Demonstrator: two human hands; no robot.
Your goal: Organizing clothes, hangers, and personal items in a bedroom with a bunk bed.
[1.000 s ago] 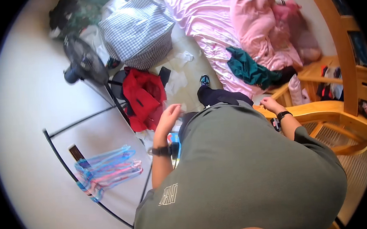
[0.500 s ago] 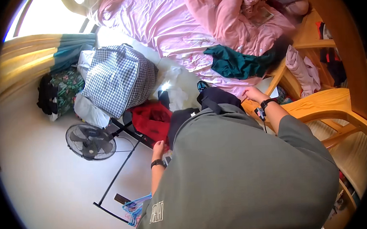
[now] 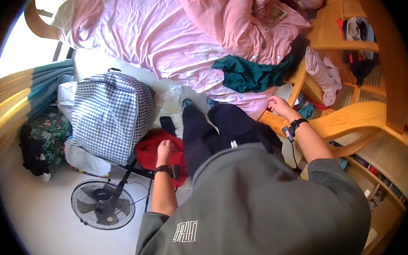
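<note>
My left hand [image 3: 164, 150] hangs with its fingers loosely curled, and nothing shows in it. Beneath it in the view lies a red cloth [image 3: 152, 147], apparently on the floor beside my leg. My right hand [image 3: 279, 106] is also closed, fingers curled in, close to the wooden bed frame [image 3: 274, 120]; whether it touches the wood I cannot tell. Both wrists wear black bands with small devices strapped to them. Ahead of my right hand, a dark green garment [image 3: 252, 74] is spread on the pink bed sheet [image 3: 157, 33].
A big checked storage bag [image 3: 109, 116] stands at the left by a leaf-patterned bag [image 3: 52, 135] and the curtain [image 3: 13, 100]. A black fan [image 3: 102, 204] is nearer me. Wooden shelving with a folded pink cloth [image 3: 323, 77] and a curved wooden rail [image 3: 351, 117] bound the right.
My view has shifted, so both legs now show and the fan sits lower. My left hand has moved forward and outward, now over the red cloth. My right hand stays by the wood.
</note>
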